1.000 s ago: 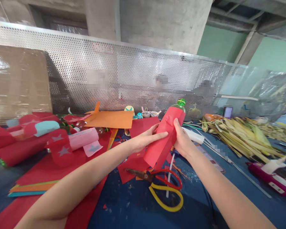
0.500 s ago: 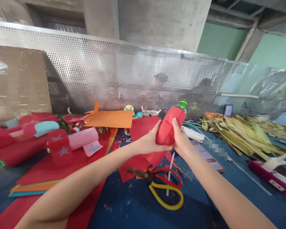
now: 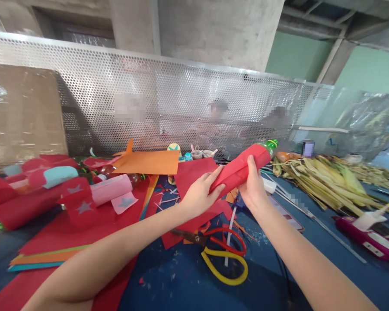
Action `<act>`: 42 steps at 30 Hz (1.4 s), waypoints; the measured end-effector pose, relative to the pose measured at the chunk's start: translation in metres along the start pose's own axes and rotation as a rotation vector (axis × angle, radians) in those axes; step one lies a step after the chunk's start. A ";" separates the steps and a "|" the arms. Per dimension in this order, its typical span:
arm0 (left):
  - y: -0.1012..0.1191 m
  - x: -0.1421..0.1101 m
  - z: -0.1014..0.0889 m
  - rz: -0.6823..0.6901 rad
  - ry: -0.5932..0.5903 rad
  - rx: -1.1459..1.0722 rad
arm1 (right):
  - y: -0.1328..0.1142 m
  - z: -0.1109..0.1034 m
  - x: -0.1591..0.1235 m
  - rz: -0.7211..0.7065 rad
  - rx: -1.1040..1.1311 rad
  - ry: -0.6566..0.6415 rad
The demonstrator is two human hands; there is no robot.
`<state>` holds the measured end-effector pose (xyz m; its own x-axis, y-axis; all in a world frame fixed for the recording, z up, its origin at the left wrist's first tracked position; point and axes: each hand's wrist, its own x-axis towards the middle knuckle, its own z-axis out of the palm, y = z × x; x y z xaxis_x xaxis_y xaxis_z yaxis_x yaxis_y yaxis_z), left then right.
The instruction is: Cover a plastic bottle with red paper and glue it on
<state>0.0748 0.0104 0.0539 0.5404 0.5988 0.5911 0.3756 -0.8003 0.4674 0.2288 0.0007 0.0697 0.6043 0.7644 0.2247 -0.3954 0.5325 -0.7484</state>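
Note:
A plastic bottle with a green cap [image 3: 271, 146] is wrapped in red paper [image 3: 235, 170] and tilted, its neck pointing up to the right. My left hand [image 3: 201, 192] is closed around the lower end of the wrapped bottle. Near the neck end, my right hand [image 3: 253, 188] grips it from the right, thumb pressed on the paper. Below the hands, scissors [image 3: 225, 252] with one red and one yellow handle lie on the blue table. Loose red sheets [image 3: 194, 170] and cut paper scraps lie beneath and behind the bottle.
Red-wrapped bottles and paper pieces with stars [image 3: 84, 203] crowd the left, beside a stack of coloured paper [image 3: 48, 259]. To the right are dried corn husks [image 3: 327, 181], a phone [image 3: 287, 214] and a purple glue gun [image 3: 365, 235]. A perforated metal panel [image 3: 181, 99] stands behind.
The wrapped bottle has tipped further over to the right, its cap moving right and slightly down. My left hand has shifted its hold along the paper; my right hand still grips it.

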 end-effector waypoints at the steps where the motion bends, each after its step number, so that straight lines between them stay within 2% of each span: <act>1: 0.001 -0.001 0.000 0.001 0.014 -0.010 | -0.001 0.001 -0.001 -0.001 0.006 -0.010; 6: 0.004 0.000 -0.003 -0.085 0.015 -0.102 | -0.006 0.004 -0.008 0.026 0.041 -0.059; 10: 0.002 0.001 -0.003 -0.090 0.035 -0.102 | -0.008 0.006 -0.010 0.079 0.054 -0.104; 16: -0.002 -0.004 0.006 -0.018 0.090 0.125 | -0.005 0.006 -0.009 0.085 0.075 -0.067; 22: -0.006 -0.004 0.004 0.108 0.128 0.305 | -0.008 0.008 -0.012 0.083 0.068 -0.072; 32: -0.012 -0.003 0.000 0.143 0.074 0.430 | 0.000 0.002 -0.003 0.114 0.052 -0.121; 35: -0.006 0.000 -0.006 0.088 -0.010 0.279 | 0.002 -0.001 0.001 0.146 0.028 -0.147; 38: 0.003 0.007 -0.016 -0.033 -0.103 -0.146 | 0.000 -0.002 -0.003 0.231 -0.018 -0.244; 42: 0.007 0.013 -0.023 -0.398 -0.089 -0.693 | -0.007 0.002 -0.019 0.400 -0.084 -0.441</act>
<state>0.0673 0.0138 0.0798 0.5334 0.8072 0.2527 0.0164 -0.3086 0.9510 0.2185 -0.0165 0.0720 0.0691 0.9877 0.1399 -0.4655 0.1560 -0.8712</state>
